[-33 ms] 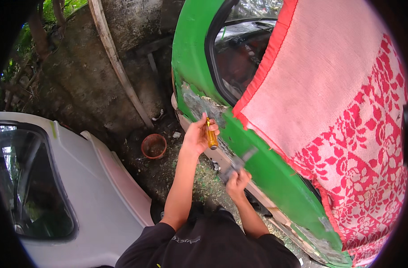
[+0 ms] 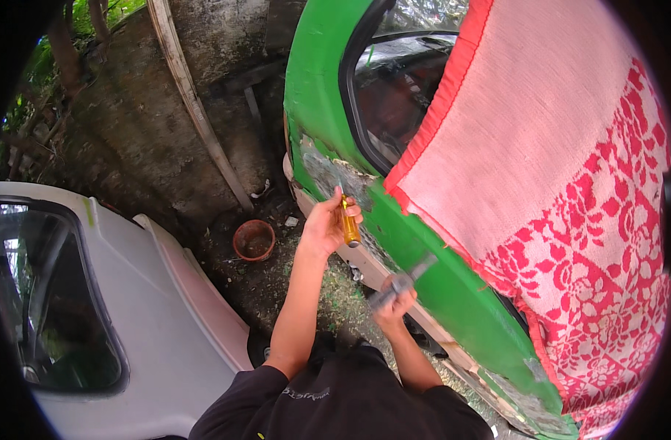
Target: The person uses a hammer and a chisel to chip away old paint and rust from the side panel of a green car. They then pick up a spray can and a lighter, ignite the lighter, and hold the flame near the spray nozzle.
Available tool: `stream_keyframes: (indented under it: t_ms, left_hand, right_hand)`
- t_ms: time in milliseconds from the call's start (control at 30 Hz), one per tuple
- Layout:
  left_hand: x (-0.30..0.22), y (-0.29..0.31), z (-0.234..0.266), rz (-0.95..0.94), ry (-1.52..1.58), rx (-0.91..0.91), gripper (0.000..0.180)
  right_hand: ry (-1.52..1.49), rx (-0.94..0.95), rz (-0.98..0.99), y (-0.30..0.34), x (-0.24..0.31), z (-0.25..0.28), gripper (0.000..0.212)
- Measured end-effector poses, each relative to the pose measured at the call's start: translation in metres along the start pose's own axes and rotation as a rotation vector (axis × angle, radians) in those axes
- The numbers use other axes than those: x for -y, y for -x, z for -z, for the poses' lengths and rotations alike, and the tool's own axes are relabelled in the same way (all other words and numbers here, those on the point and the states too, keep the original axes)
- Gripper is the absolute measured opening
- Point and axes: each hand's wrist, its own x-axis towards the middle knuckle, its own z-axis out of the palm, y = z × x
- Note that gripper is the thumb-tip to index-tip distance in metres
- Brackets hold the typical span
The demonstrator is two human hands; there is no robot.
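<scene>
My left hand (image 2: 322, 229) is closed around the amber handle of a screwdriver (image 2: 350, 227). Its shaft points away from me at a scraped, bare patch (image 2: 326, 170) on the green car body (image 2: 416, 246); whether the tip touches is too small to tell. Lower and to the right, my right hand (image 2: 396, 308) grips a hammer (image 2: 401, 284), smeared by motion. The hammer is apart from the butt end of the screwdriver handle.
A pink and red patterned blanket (image 2: 541, 161) covers much of the green car on the right. On the left stands a grey-white car body (image 2: 159, 293) with a dark window. A reddish pot (image 2: 254, 240) sits on the littered ground, near a leaning wooden strip (image 2: 196, 103).
My right hand has moved slightly right and towards me with the hammer, away from the screwdriver. The left hand and screwdriver have barely moved.
</scene>
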Motion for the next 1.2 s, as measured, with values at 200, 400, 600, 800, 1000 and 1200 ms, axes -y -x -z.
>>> stream_keyframes:
  t_ms: [200,400,600,800,1000,1200]
  left_hand:
    - [0.001,0.001,0.004,-0.032,-0.029,0.027,0.037]
    - [0.006,-0.008,-0.007,-0.026,0.014,0.053,0.036]
    - [0.004,-0.01,-0.007,-0.072,0.027,-0.074,0.034]
    - [0.011,-0.01,-0.004,-0.076,0.006,-0.082,0.036]
    - [0.006,-0.011,0.001,-0.021,0.057,0.028,0.036]
    - [0.015,-0.018,-0.015,-0.115,0.015,-0.116,0.034]
  right_hand:
    - [0.348,0.292,-0.312,-0.002,-0.013,0.001,0.031]
    - [0.133,0.149,-0.049,0.031,-0.052,0.013,0.034]
    - [0.039,0.163,-0.13,0.026,-0.027,0.025,0.031]
    - [0.373,0.348,-0.402,0.019,-0.025,0.011,0.032]
    - [0.0,0.106,-0.201,0.023,-0.007,0.015,0.061]
    - [0.499,0.146,0.119,0.017,-0.041,0.002,0.038]
